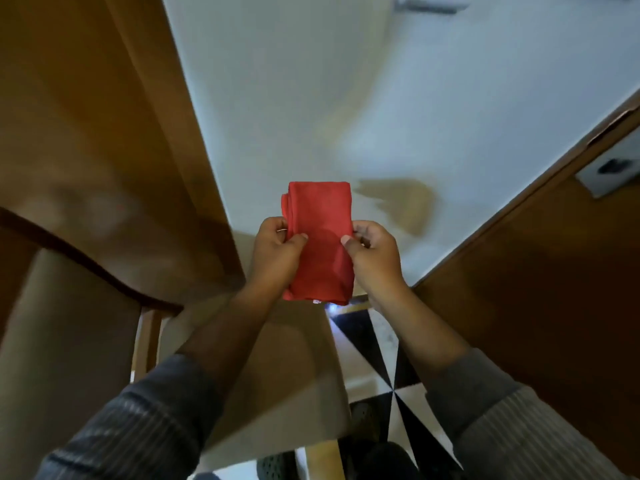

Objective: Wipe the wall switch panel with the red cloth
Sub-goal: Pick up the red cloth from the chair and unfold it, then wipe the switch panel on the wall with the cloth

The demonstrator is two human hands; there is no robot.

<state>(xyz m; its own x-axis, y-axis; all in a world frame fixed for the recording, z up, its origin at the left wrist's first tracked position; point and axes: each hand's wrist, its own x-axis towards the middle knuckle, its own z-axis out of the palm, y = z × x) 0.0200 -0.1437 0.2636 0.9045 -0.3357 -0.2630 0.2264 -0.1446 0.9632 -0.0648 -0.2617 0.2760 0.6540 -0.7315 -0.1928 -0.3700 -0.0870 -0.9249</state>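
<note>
A folded red cloth (320, 237) is held upright in front of a white wall (294, 98), between both hands. My left hand (275, 252) pinches its left edge with thumb and fingers. My right hand (372, 254) pinches its right edge. A blurred grey shape (429, 5) at the top of the wall may be the switch panel; I cannot tell. Grey ribbed sleeves cover both forearms.
A brown wooden panel (86, 133) stands on the left. A wooden door (536, 289) with a metal latch plate (611, 169) is on the right. A beige chair (277, 375) is below my arms. The floor (377, 358) has black and white tiles.
</note>
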